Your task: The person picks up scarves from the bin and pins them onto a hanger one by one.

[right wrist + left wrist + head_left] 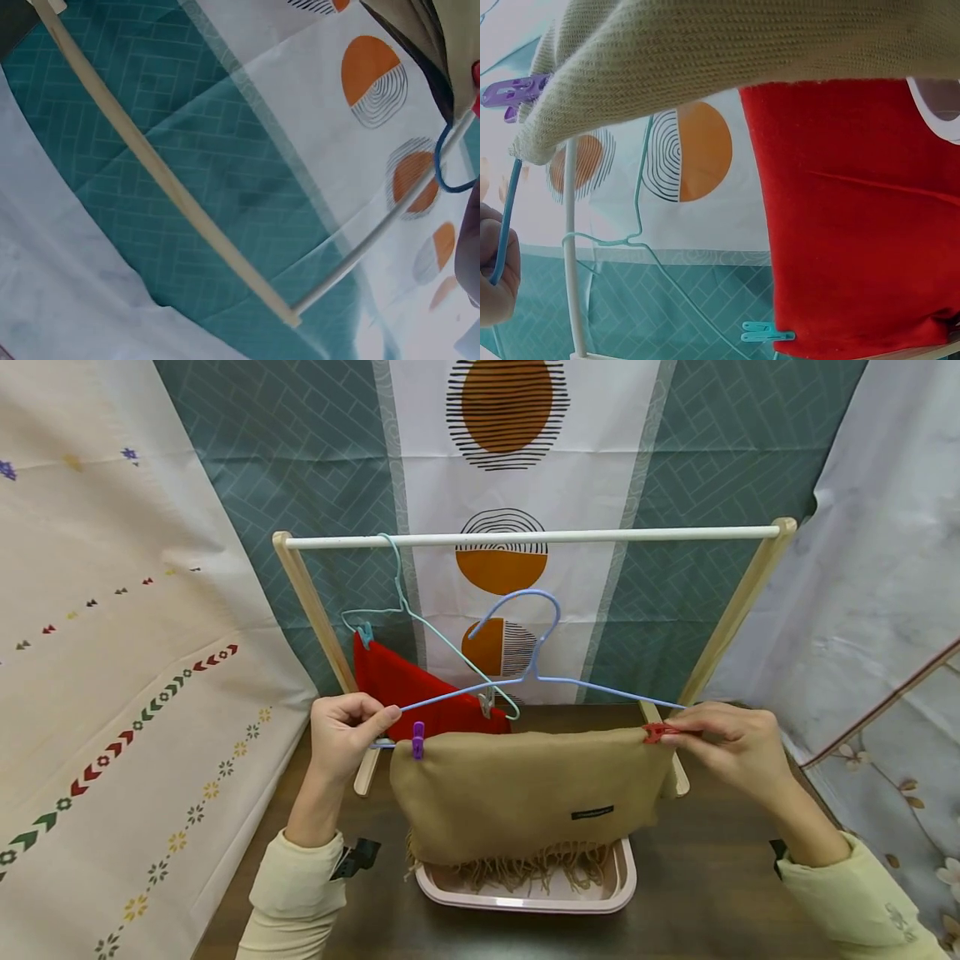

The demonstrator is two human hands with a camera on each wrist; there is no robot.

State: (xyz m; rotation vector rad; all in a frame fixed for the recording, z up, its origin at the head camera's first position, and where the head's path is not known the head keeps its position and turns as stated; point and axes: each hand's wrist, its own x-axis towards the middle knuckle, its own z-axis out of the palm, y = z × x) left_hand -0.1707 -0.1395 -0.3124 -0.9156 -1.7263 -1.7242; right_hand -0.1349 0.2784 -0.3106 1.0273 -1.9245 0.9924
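Note:
In the head view, a blue hanger [534,664] is held up between both hands, its hook free of the rod. A tan fringed scarf [517,793] hangs folded over its lower bar. My left hand [343,735] grips the hanger's left end, next to a purple clothespin [418,740] fixed on the scarf. At the other end, my right hand [731,747] pinches a red clothespin [654,732] at the scarf's right corner. The left wrist view shows the purple clothespin [516,91] close to the left fingers.
Behind stands a wooden rack with a white rod [585,536]. A mint hanger [401,602] hangs on its left part, carrying a red cloth [390,672] held by clips. Under the scarf, a pale pink basket [525,903] sits on the dark table [705,885].

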